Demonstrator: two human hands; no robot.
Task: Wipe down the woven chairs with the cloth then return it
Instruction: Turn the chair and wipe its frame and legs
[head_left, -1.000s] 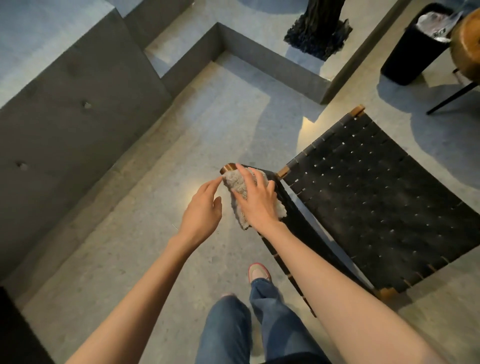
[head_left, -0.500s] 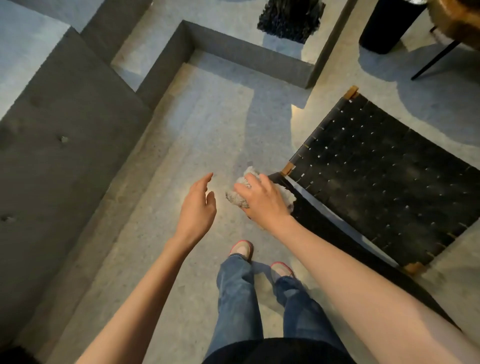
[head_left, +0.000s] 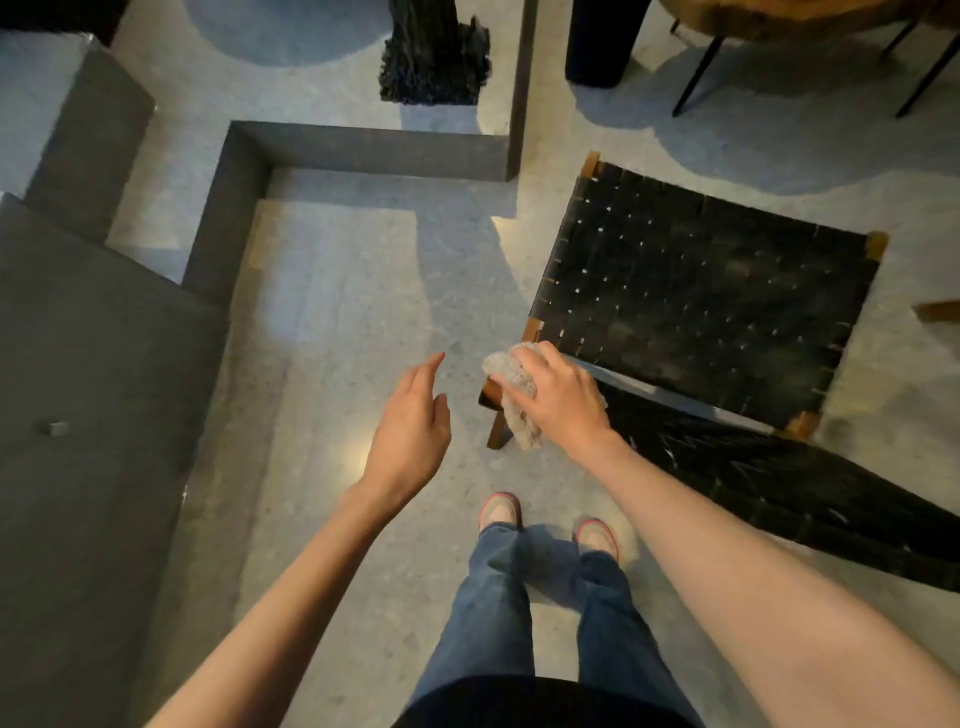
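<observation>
A low chair with a wooden frame and a black woven seat (head_left: 701, 291) stands on the floor to my right. Its woven backrest (head_left: 779, 483) slants toward me. My right hand (head_left: 558, 397) holds a fluffy grey-white cloth (head_left: 522, 428), fingers curled over it, and presses it onto the left top corner of the backrest. Part of the cloth hangs down beside the wooden leg. My left hand (head_left: 410, 418) hovers above the floor just left of the chair, fingers relaxed, holding nothing.
Grey concrete ledges (head_left: 363, 150) and a large block (head_left: 93, 364) line the left and far sides. A black sculpture (head_left: 434, 57) and a black bin (head_left: 597, 41) stand beyond. At top right is a wooden table (head_left: 779, 15) on thin black legs. My feet (head_left: 545, 519) are behind the chair.
I have stepped round behind the chair, and the view has swung. My right hand has kept the cloth on the backrest's top corner. The left hand stays open beside it.
</observation>
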